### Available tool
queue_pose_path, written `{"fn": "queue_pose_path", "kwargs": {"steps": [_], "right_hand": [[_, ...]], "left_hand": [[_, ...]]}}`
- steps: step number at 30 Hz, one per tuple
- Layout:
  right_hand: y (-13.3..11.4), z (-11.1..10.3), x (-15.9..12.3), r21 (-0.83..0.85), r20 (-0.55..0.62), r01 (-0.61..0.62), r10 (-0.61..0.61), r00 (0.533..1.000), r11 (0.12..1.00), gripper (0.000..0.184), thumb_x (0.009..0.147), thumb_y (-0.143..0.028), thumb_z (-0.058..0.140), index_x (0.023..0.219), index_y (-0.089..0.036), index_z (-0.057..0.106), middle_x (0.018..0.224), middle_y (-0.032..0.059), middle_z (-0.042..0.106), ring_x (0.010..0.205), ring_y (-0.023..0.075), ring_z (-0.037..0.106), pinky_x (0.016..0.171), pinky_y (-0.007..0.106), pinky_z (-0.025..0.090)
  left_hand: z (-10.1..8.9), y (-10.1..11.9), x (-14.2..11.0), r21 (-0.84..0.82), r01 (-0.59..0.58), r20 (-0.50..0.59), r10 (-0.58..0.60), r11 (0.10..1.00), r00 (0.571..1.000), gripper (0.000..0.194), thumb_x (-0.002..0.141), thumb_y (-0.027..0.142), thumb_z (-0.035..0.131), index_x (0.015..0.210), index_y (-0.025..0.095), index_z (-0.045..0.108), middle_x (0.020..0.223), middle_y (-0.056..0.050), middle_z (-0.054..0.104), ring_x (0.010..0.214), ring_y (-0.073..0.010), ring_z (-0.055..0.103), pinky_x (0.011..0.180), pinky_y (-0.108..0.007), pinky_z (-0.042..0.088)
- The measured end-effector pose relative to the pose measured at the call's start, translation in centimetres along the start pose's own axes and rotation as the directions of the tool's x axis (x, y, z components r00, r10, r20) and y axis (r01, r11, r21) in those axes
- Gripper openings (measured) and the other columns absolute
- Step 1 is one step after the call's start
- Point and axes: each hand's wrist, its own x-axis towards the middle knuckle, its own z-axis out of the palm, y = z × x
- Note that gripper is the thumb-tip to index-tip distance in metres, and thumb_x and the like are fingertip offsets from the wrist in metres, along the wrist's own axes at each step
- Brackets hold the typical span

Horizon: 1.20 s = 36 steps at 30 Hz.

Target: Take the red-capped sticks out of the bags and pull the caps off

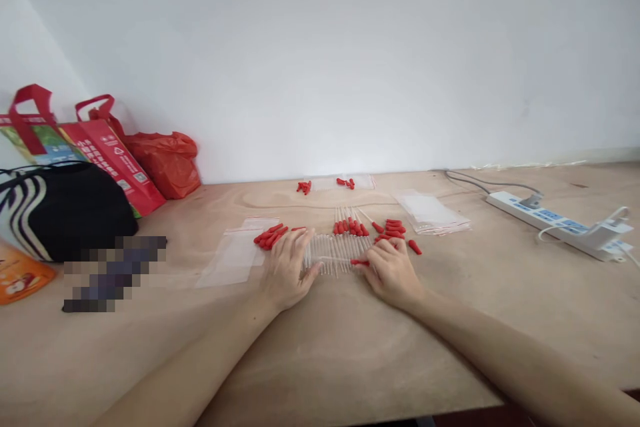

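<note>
My right hand (pixel 393 271) is closed in a pinch on a red rubber dropper bulb (pixel 359 262). A thin clear tube extends leftward from this bulb across a row of similar clear tubes (pixel 327 250). My left hand (pixel 289 268) rests at the left end of the row, its thumb apart from its fingers; whether it touches the tube's end is unclear. Behind the row lie several tubes with red bulbs on them (pixel 351 227). Loose red bulbs (pixel 270 237) are heaped by my left fingers, and another pile (pixel 395 228) lies just beyond my right hand.
Clear zip bags lie at left (pixel 233 255) and in a stack at right (pixel 434 212). Near the wall is a bag (pixel 323 183) with red bulbs around it. A white power strip (pixel 555 221) with cables stands right. Shopping bags (pixel 117 160) and a black bag (pixel 85 210) occupy the left.
</note>
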Motion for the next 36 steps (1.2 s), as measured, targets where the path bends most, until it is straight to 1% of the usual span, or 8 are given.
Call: {"fn": "queue_pose_path", "kwargs": {"steps": [3,5,8,13,18,26,32,36], "right_hand": [[-0.7,0.6,-0.7,0.031,-0.031,0.061,-0.06,0.998,0.998,0.015,0.082,-0.024,0.049,0.069,-0.017,0.054,0.062,0.0,0.059,0.068,0.0134,0.047,0.074,0.032,0.025],[-0.9,0.7,-0.6,0.037,-0.039,0.097,-0.096,0.995,0.995,0.014,0.082,-0.023,0.049,0.071,-0.018,0.056,0.063,-0.0003,0.059,0.068,0.0129,0.047,0.074,0.032,0.025],[-0.9,0.6,-0.3,0.046,-0.04,0.141,-0.139,0.989,0.989,0.015,0.083,-0.024,0.047,0.073,-0.019,0.058,0.064,-0.0005,0.059,0.067,0.0123,0.046,0.074,0.032,0.024],[-0.9,0.6,-0.2,0.025,-0.03,0.118,-0.117,0.993,0.993,0.013,0.081,-0.026,0.051,0.087,-0.021,0.062,0.07,0.0005,0.061,0.07,0.0136,0.045,0.074,0.033,0.024],[-0.9,0.5,-0.2,0.062,0.004,0.133,-0.134,0.991,0.989,0.015,0.081,-0.025,0.05,0.078,-0.024,0.064,0.066,-0.0004,0.059,0.07,0.0132,0.043,0.077,0.035,0.022],[-1.0,-0.1,-0.5,0.127,0.012,0.174,-0.177,0.984,0.977,0.016,0.08,-0.022,0.047,0.077,-0.022,0.062,0.064,-0.0007,0.056,0.069,0.0133,0.041,0.079,0.037,0.021],[-1.1,-0.2,-0.6,0.151,0.023,0.197,-0.202,0.979,0.969,0.015,0.079,-0.023,0.046,0.076,-0.02,0.061,0.064,-0.0007,0.054,0.069,0.013,0.04,0.08,0.038,0.022],[-0.9,-0.2,-0.7,0.177,0.013,0.218,-0.224,0.975,0.96,0.013,0.078,-0.021,0.048,0.076,-0.02,0.06,0.064,-0.001,0.054,0.069,0.0131,0.041,0.081,0.038,0.022]], "left_hand": [[-0.1,0.8,0.0,0.007,-0.133,0.024,0.133,0.991,0.991,0.027,0.081,0.031,0.05,0.105,0.023,0.057,0.105,-0.008,0.059,0.101,-0.0244,0.05,0.09,-0.045,0.032],[0.0,1.3,0.0,-0.019,-0.205,0.041,0.205,0.979,0.978,0.019,0.082,0.029,0.049,0.097,0.025,0.061,0.091,-0.003,0.065,0.09,-0.0201,0.055,0.092,-0.045,0.03],[0.3,1.8,-0.1,-0.046,-0.246,0.046,0.249,0.968,0.968,0.018,0.085,0.025,0.046,0.094,0.025,0.062,0.078,0.0,0.066,0.08,-0.0158,0.058,0.094,-0.045,0.027],[0.3,2.0,-0.1,-0.018,-0.265,0.037,0.266,0.964,0.963,0.019,0.085,0.019,0.044,0.08,0.022,0.062,0.066,0.002,0.064,0.07,-0.0136,0.057,0.095,-0.045,0.026],[-0.2,2.2,-0.1,-0.008,-0.277,0.028,0.277,0.961,0.96,0.02,0.085,0.018,0.044,0.075,0.02,0.061,0.062,0.003,0.063,0.064,-0.0116,0.055,0.094,-0.044,0.026],[-0.5,2.4,-0.2,-0.028,-0.269,0.019,0.269,0.963,0.963,0.021,0.084,0.017,0.043,0.072,0.021,0.06,0.058,0.003,0.061,0.064,-0.012,0.055,0.089,-0.041,0.029],[-0.4,2.4,-0.2,-0.048,-0.277,-0.019,0.276,0.96,0.961,0.021,0.084,0.018,0.044,0.071,0.02,0.06,0.057,0.004,0.06,0.064,-0.0111,0.055,0.089,-0.039,0.029],[-0.3,2.3,-0.2,-0.076,-0.31,-0.078,0.304,0.948,0.95,0.021,0.084,0.017,0.044,0.07,0.019,0.059,0.057,0.004,0.06,0.062,-0.0106,0.054,0.088,-0.039,0.029]]}}
